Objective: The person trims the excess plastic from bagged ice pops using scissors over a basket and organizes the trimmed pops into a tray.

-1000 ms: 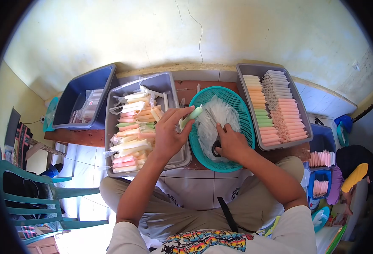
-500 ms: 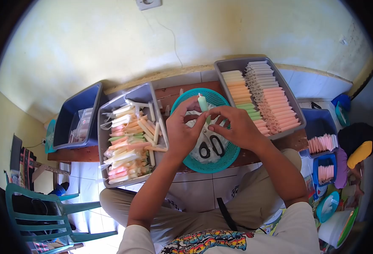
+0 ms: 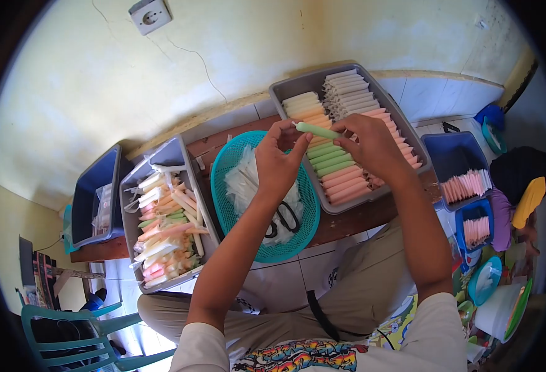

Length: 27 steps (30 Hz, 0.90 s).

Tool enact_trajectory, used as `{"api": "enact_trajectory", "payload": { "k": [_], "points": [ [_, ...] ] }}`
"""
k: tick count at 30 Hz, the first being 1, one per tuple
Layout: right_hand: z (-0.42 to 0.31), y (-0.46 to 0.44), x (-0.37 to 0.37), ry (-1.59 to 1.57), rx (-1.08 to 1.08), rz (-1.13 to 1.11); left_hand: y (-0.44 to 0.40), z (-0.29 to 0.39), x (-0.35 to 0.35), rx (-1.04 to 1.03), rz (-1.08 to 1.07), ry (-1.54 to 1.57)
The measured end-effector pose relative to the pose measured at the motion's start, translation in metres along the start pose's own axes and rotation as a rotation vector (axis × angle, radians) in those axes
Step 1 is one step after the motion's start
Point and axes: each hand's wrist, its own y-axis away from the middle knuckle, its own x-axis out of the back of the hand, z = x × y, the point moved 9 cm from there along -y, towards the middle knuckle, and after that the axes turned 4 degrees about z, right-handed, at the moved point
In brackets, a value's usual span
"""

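Green stick [image 3: 318, 130] between both hands [image 3: 278, 156] [image 3: 372, 147]

The right-hand end of the green tube [image 3: 318, 131] was lost to me behind the fingers of the right hand [image 3: 372, 146], and I couldn't tell whether the fingertips of the left hand [image 3: 278, 162] pressed on its other end. My view of some rows in the grey tray [image 3: 423, 158] was blocked by that right hand and its forearm. I couldn't make out the blades of the scissors [image 3: 293, 212] behind the left forearm. The trays and basket [image 3: 313, 232] hid much of the worktop [image 3: 223, 136]. The bottom edge cut off the green chair [image 3: 121, 323].
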Motion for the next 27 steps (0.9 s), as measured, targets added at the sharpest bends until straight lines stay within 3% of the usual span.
{"api": "enact_trajectory", "payload": {
  "k": [3,5,6,11,15,23,27],
  "points": [
    [0.029,-0.014,-0.004,-0.015,-0.099,-0.074,-0.005,-0.020,-0.007,0.088,-0.074,-0.146],
    [0.046,-0.020,-0.008,-0.016,-0.132,-0.099,-0.008,-0.019,-0.014,-0.054,-0.136,-0.442],
    [0.053,-0.021,-0.012,0.028,-0.123,-0.106,-0.008,-0.020,-0.015,-0.052,-0.139,-0.445],
    [0.079,-0.022,-0.036,0.189,-0.064,-0.148,-0.003,-0.008,-0.031,-0.422,-0.178,-0.802],
    [0.091,-0.013,-0.052,0.265,-0.051,-0.160,-0.003,-0.018,-0.047,-0.415,-0.269,-0.838],
    [0.088,-0.003,-0.078,0.433,-0.114,-0.307,0.000,-0.047,-0.072,-0.136,-0.632,-1.076],
    [0.092,-0.003,-0.086,0.434,-0.075,-0.297,0.006,-0.055,-0.078,-0.191,-0.701,-1.233]
  ]
}}
